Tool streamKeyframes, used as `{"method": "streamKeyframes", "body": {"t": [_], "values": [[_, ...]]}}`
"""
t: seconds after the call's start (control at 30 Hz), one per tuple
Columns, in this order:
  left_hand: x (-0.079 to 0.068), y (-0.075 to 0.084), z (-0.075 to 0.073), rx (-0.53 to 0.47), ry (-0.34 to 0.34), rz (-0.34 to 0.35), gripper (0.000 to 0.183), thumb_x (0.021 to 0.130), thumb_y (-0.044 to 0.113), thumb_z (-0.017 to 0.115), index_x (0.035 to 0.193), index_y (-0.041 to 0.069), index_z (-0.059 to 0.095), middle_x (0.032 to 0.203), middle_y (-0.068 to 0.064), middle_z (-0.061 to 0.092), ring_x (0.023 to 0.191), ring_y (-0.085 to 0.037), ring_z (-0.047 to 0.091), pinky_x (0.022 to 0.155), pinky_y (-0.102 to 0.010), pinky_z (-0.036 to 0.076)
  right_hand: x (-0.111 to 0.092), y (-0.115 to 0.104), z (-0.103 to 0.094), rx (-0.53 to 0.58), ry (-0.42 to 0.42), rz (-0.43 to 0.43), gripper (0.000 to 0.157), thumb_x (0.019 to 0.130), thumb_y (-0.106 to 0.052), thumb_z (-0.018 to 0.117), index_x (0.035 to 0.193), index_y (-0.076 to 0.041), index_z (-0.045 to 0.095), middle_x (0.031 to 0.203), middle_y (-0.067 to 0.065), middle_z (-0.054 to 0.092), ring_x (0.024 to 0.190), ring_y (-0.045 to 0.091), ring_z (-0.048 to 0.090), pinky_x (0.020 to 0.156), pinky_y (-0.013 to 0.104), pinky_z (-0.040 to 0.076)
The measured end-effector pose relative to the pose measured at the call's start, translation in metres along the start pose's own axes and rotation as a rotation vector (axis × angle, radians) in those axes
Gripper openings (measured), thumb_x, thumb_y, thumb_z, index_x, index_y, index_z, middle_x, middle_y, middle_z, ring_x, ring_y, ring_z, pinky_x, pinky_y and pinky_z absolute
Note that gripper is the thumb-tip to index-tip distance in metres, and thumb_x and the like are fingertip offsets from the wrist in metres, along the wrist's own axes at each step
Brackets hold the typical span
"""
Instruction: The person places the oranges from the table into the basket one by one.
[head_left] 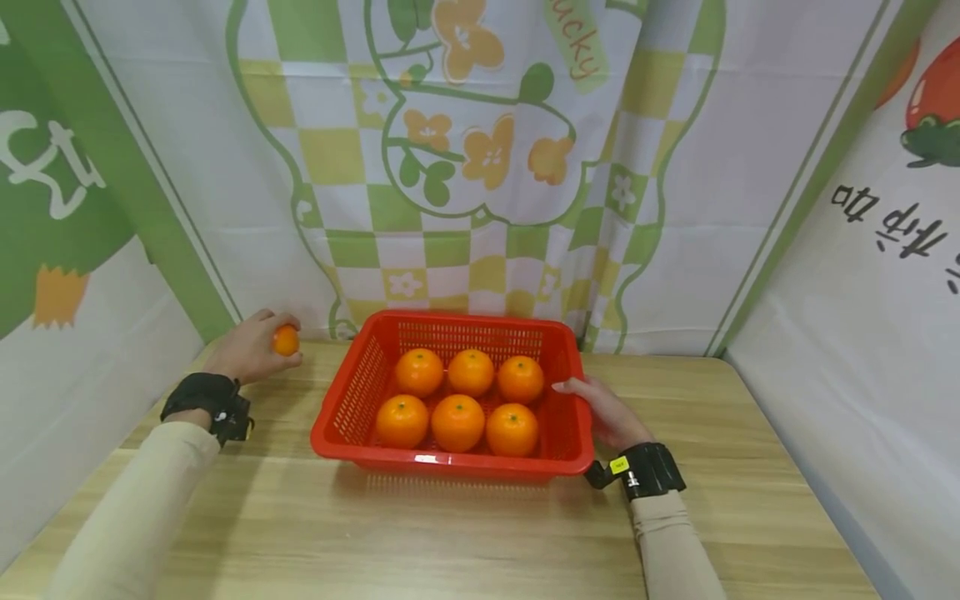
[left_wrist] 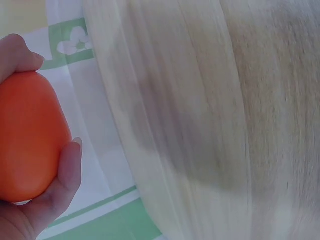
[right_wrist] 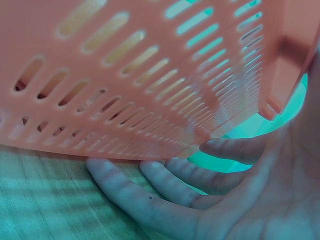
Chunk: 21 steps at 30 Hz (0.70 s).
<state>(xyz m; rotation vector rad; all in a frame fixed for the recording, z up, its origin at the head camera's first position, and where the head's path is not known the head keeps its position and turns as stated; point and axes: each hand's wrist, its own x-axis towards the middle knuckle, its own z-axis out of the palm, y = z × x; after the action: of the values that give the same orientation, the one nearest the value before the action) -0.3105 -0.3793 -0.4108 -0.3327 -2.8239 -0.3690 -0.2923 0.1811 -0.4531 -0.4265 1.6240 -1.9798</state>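
At the far left of the table, my left hand (head_left: 253, 348) holds an orange (head_left: 286, 340) between thumb and fingers. In the left wrist view that orange (left_wrist: 31, 136) is large at the left edge, with fingertips curled against its skin. A red plastic basket (head_left: 452, 463) with slotted walls stands in the middle. Inside it sit two rows of oranges (head_left: 458, 422), stems up. My right hand (head_left: 611, 414) grips the basket's right side, the thumb over the rim. In the right wrist view its fingers (right_wrist: 145, 202) reach along the outside wall to the bottom edge.
The wooden table (head_left: 480, 542) runs back to a checked, flower-printed curtain (head_left: 480, 275) close behind the basket. Printed cloth walls (head_left: 847, 317) close in the left and right sides. A black camera strap (head_left: 654, 469) sits on each wrist.
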Motion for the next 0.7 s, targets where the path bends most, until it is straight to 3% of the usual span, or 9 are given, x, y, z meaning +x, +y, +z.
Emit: {"method": "streamKeyframes", "body": {"t": [0.7], "values": [[0.001,0.024,-0.018,-0.025,0.071,0.162,0.044,0.068,0.02,0.077,0.107,0.009,0.059,0.096,-0.014,0.052,0.074,-0.029,0.051,0.06,-0.044,0.047,0.002,0.001,-0.001,-0.002,-0.016,-0.008,0.053,0.095,-0.021,0.047,0.14,0.002,0.029,0.133,0.032,0.044,0.113,0.051,0.043,0.083,0.057,0.048]]}}
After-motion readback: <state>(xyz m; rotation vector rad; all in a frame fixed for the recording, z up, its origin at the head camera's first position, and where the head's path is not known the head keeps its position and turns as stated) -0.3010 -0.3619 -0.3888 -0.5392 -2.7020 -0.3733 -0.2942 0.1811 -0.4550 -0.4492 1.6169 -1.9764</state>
